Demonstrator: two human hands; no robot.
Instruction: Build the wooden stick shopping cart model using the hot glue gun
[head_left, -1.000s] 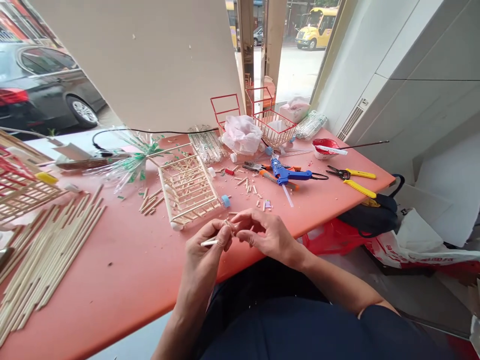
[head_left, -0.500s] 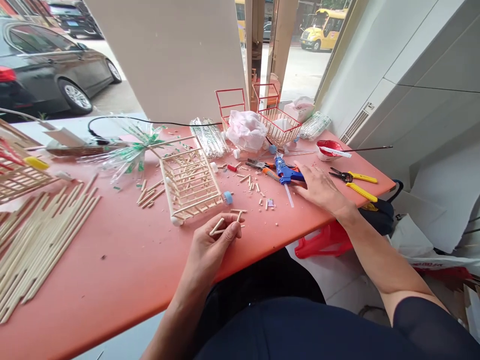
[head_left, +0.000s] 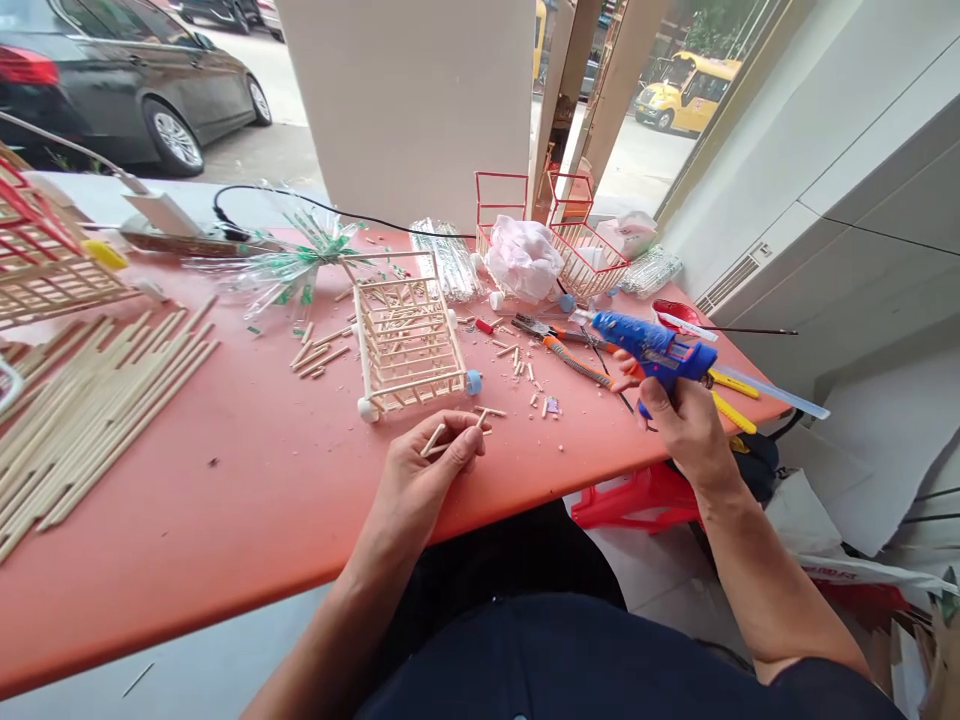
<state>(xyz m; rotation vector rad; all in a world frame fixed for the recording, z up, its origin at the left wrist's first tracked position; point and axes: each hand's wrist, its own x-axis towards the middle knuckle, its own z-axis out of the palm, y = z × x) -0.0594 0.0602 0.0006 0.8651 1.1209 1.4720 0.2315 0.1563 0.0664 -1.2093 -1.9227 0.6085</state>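
Above the table's front edge, my left hand (head_left: 433,462) is closed on a small piece made of short wooden sticks (head_left: 433,440); the fingers cover part of it. My right hand (head_left: 690,430) grips a blue glue gun (head_left: 652,350) by its handle, lifted over the right side of the table. Its nozzle points left, and a clear glue stick (head_left: 780,390) juts out of its back end. Just beyond my left hand stands a small wooden-stick cart (head_left: 411,345) with white and light blue wheels. Pliers (head_left: 566,355) with orange-grey handles lie left of the glue gun.
Long wooden sticks (head_left: 112,420) lie at the left of the orange table (head_left: 247,560). Short cut pieces (head_left: 319,358) are scattered around the cart. Red-framed carts (head_left: 592,265) and a crumpled pink-white bag (head_left: 523,258) stand at the back. A red cup (head_left: 675,312) and yellow-handled cutters (head_left: 733,410) are at right.
My right hand has taken hold of the glue gun, lifted it off the table and brought it nearer. My left hand still holds the stick piece. The camera view has shifted slightly.
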